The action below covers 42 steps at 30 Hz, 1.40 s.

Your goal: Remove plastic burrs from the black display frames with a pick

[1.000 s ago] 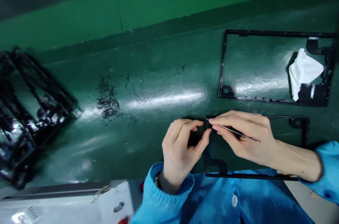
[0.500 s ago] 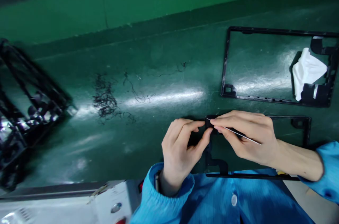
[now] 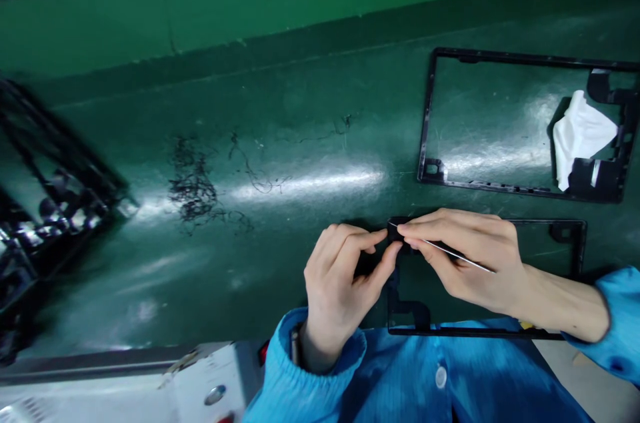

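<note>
A black rectangular plastic frame (image 3: 423, 332) lies at the bench's front edge, against the blue sleeves and jacket. At its upper left corner, my left hand (image 3: 343, 280) is closed, with thumb and index finger pinching the rim. My right hand (image 3: 470, 256) reaches over the frame from the right. Between its thumb and fingers is a thin, straight metal tool (image 3: 457, 256), with its tip against that same corner. What kind of tool it is, I cannot tell. The right hand hides part of the frame's upper bar.
Beyond my hands lies a second black frame (image 3: 427, 116) with a crumpled white cloth (image 3: 580, 136) on its right part. Thin black shavings (image 3: 193, 186) are scattered left of centre on the green bench (image 3: 300, 103). Several black frames (image 3: 60, 163) are stacked at the far left.
Both hands, the frame and the metal tool stay almost where they were. The stack and shavings sit slightly further left in view.
</note>
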Tool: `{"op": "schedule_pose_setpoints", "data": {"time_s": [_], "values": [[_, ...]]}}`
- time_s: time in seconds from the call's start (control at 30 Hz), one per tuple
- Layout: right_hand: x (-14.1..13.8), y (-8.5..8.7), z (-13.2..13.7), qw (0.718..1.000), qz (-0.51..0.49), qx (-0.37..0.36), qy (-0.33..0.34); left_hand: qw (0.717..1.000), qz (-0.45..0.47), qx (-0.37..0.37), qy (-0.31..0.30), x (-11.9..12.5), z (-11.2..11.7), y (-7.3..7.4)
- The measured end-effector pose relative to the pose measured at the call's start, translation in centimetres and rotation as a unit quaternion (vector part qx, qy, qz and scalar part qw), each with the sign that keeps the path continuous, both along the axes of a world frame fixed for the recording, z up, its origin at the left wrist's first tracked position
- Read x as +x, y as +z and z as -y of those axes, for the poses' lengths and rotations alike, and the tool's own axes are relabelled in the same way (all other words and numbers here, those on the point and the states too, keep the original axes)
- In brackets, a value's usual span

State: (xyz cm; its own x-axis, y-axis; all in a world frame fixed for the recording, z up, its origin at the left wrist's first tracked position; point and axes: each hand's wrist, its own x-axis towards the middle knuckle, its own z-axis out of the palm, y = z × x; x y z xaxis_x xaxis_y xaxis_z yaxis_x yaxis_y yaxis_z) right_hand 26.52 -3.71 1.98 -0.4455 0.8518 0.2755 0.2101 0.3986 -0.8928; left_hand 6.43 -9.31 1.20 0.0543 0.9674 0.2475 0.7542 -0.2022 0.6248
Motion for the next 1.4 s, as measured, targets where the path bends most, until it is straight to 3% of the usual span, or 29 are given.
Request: {"op": "schedule_pose_setpoints", "data": {"time_s": [0.8, 0.9, 1.0, 1.13, 1.27, 1.4], "values": [[-0.2, -0.4, 0.2, 1.0, -0.02, -0.015, -0.012, 1.0, 0.011, -0.005, 0.002, 0.0, -0.1, -0.1], [0.1, 0.0, 0.1, 0.998, -0.045, -0.033, -0.024, 1.0, 0.013, -0.014, 0.01, 0.1, -0.1, -0.2], [0.9, 1.0, -0.3, 0.998, -0.064, 0.015, -0.023, 1.0, 0.005, -0.015, 0.022, 0.4, -0.2, -0.5], [1.9, 2.6, -1.2, 0.997, 0.03, 0.073, -0.016, 0.999, -0.003, 0.022, 0.043, 1.1, -0.5, -0.7], [2.0, 3.8, -1.7, 0.989, 0.14, 0.05, 0.028, 0.993, -0.005, 0.103, 0.054, 1.4, -1.1, 0.8], [1.6, 6.0, -1.1, 0.981, 0.176, 0.042, 0.071, 0.982, 0.005, 0.182, 0.056, 1.5, -1.9, 4.2]]}}
